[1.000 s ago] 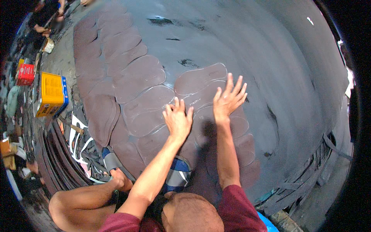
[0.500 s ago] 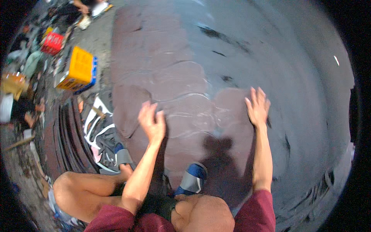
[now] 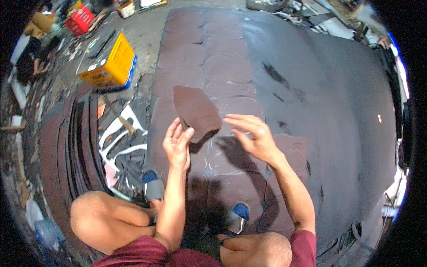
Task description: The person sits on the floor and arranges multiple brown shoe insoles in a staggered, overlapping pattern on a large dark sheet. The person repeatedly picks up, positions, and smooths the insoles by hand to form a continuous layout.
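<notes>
My left hand point(image 3: 177, 142) holds a dark brown, sole-shaped flat piece point(image 3: 195, 111) by its lower edge, lifted above the ground. My right hand point(image 3: 254, 138) hovers just to its right with fingers spread, holding nothing. Below both lies a big dark sheet point(image 3: 338, 120) spread on the ground, with several brownish sole-shaped pieces point(image 3: 227, 66) laid out on its left part. I am squatting on the sheet, and my blue sandals point(image 3: 152, 184) show near my knees.
A yellow crate point(image 3: 111, 64) stands at the upper left on the concrete, and a red crate point(image 3: 80, 20) lies further back. Stacked dark sheets point(image 3: 66, 147) and white cut-out scraps point(image 3: 118, 133) lie to my left. Clutter lines the far right edge.
Both hands were pressing flat on the pieces a second ago. They lifted off, and my left hand now holds one brown piece raised off the sheet.
</notes>
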Demonstrator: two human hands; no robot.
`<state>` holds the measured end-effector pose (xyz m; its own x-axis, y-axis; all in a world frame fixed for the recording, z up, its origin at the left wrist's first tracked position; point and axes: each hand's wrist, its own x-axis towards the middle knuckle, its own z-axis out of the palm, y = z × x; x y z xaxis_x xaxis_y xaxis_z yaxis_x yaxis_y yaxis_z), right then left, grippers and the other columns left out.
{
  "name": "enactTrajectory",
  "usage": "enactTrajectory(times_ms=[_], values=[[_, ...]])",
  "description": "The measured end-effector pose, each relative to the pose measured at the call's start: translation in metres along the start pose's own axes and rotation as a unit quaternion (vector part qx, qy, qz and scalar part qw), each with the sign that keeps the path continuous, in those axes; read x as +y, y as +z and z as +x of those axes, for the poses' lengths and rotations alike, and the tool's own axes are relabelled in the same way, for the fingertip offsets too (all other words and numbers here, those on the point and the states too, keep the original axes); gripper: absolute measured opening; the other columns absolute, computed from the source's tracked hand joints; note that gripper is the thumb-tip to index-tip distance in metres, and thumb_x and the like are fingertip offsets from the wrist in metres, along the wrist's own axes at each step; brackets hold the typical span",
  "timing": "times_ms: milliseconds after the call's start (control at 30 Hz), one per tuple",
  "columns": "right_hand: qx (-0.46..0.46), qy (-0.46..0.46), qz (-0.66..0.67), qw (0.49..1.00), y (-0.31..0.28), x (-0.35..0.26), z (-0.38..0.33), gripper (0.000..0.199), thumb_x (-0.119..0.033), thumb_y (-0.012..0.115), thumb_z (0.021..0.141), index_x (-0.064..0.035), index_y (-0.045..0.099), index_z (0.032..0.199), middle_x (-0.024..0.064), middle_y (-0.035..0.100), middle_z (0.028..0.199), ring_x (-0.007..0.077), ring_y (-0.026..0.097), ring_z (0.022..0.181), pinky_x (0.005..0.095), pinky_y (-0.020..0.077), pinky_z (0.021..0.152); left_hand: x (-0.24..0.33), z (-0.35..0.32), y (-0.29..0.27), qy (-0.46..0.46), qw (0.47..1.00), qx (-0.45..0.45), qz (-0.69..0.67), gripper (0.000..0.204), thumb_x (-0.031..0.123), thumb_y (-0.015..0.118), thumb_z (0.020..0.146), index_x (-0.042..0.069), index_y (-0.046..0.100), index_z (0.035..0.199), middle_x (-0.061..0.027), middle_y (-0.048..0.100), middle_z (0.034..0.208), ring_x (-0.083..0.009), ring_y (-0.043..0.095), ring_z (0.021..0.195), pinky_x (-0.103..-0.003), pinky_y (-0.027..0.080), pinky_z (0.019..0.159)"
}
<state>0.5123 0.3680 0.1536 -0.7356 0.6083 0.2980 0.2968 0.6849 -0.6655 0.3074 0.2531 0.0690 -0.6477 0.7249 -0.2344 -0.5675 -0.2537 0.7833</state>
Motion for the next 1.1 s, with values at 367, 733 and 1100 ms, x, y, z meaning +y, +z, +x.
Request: enactTrajectory(times_ms=[367,733,1100], values=[[-0.039,0.134,-0.168,0.976,-0.004,-0.103,0.14,0.03,-0.029,0.079,0.081,-0.0082,0.065,0.097,0.0105,0.066,0.091,0.0286,0.067,0.081,0.0399,0.0534,0.069,0.026,0.018,0.049,-0.161,0.923,-0.177,-0.302,0.042,-0.006,0.061,0.095,-0.007,0.055,0.136,-0.0134,0.069,0.121,-0.0174,0.066,0.109,-0.031,0.052,0.099],[0.271,0.261,-0.191,0.906,-0.162,0.038,0.151,0.022,-0.013,0.065,0.095,0.0004,0.073,0.11,0.0046,0.073,0.095,0.0121,0.064,0.084,0.0281,0.052,0.073,-0.004,0.088,-0.007,-0.136,0.982,0.106,-0.073,0.044,0.002,0.068,0.094,-0.006,0.057,0.136,-0.0128,0.066,0.131,-0.0191,0.063,0.117,-0.033,0.046,0.104],[0.441,-0.078,-0.178,0.876,-0.168,0.092,0.374,0.032,-0.012,0.053,0.099,-0.0055,0.069,0.125,0.0123,0.074,0.114,0.0208,0.069,0.103,0.0312,0.0515,0.092,-0.019,0.092,-0.021,-0.211,0.945,0.239,-0.075,0.032,0.028,0.069,0.096,0.007,0.062,0.119,-0.0023,0.068,0.104,-0.0162,0.066,0.085,-0.033,0.05,0.063]])
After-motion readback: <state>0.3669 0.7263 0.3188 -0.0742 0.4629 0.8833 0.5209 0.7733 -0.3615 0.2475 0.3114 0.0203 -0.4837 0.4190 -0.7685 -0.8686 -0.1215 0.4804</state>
